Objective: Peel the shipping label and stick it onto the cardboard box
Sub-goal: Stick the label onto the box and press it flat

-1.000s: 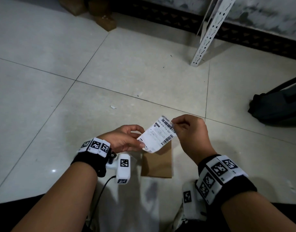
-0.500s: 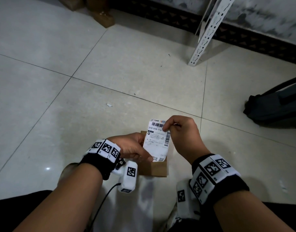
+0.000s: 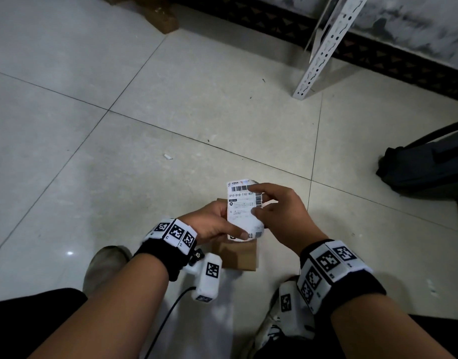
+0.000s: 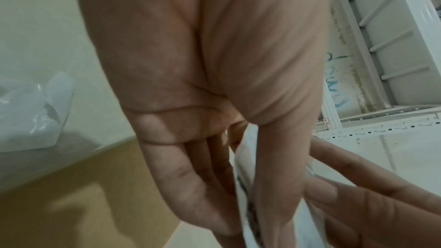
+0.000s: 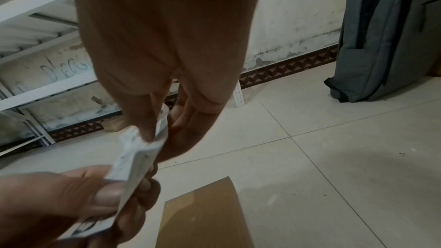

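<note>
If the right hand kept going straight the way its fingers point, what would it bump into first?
Most likely the shipping label, which the right hand already pinches along its right edge. Just beyond it is the left hand, gripping the label's other side. Depth is hard to judge here.

The place looks like a bare storeroom or back room used for packing. The floor (image 3: 196,99) is large pale tiles, and the stained, scribbled-on wall (image 5: 291,25) has a dark patterned skirting (image 5: 286,70) along its foot. White slotted metal shelving (image 5: 35,3) stands against the wall, a grey backpack (image 5: 381,35) leans nearby, and brown cardboard boxes (image 3: 163,16) sit on the floor by the skirting.
</note>
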